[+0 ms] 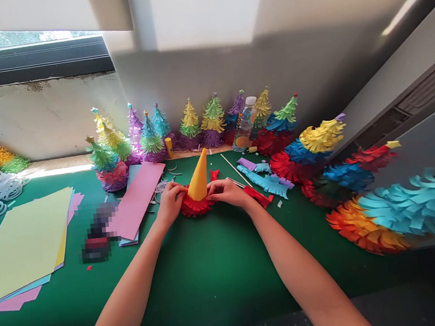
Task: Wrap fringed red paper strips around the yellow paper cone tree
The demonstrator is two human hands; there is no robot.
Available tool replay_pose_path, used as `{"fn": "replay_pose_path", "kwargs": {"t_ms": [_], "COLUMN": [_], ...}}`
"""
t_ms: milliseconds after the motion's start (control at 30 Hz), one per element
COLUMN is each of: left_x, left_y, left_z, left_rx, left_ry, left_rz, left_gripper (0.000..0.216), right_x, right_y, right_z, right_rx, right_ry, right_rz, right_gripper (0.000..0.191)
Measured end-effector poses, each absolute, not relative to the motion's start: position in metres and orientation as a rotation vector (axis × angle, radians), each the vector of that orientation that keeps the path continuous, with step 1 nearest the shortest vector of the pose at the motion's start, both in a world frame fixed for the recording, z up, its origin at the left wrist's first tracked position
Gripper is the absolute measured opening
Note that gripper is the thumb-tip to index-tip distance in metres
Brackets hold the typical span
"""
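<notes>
An orange paper cone (199,177) stands upright on the green table (213,276). A red fringed paper strip (194,207) wraps round its base. My left hand (171,201) pinches the red fringe on the cone's left side. My right hand (226,190) presses the red strip against the cone's right side, and the strip's loose end (258,196) trails out under my right wrist.
Finished fringed paper trees line the back wall (213,114) and lie at the right (391,213). A plastic bottle (244,124) stands at the back. Coloured paper sheets (21,243), a pink sheet (138,199), blue fringe strips (267,181), a thin stick (235,170) and a glue stick (169,147) lie around.
</notes>
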State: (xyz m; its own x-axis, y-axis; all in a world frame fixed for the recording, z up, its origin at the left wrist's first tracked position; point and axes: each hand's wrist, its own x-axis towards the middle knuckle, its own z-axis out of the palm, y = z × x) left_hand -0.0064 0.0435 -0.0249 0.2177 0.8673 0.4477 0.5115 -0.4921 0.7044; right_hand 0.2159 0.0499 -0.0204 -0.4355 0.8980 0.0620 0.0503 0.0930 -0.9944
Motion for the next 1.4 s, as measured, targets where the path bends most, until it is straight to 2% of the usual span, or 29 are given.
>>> {"fn": "replay_pose_path", "kwargs": {"t_ms": [500, 667, 833, 1133, 1400], "left_x": [-0.001, -0.002, 0.001, -0.006, -0.010], "left_y": [0.035, 0.029, 0.028, 0.034, 0.032], "left_z": [-0.026, -0.022, -0.023, -0.029, -0.030], "left_rx": [1.850, 1.734, 1.632, 1.534, 1.551], "left_ry": [1.181, 1.065, 0.973, 0.820, 0.744], "left_rz": [1.110, 1.086, 1.099, 0.971, 0.861], "left_gripper": [0.050, 0.043, 0.053, 0.053, 0.059], "right_x": [0.208, 0.201, 0.194, 0.202, 0.201], "right_y": [0.042, 0.038, 0.031, 0.033, 0.033], "right_z": [-0.016, -0.015, -0.013, -0.011, -0.012], "right_rx": [-1.055, -1.073, -1.078, -0.959, -0.938], "right_ry": [-1.631, -1.655, -1.695, -1.855, -1.866], "right_rz": [1.283, 1.196, 1.153, 1.057, 1.100], "right_gripper": [0.029, 0.028, 0.022, 0.009, 0.013]}}
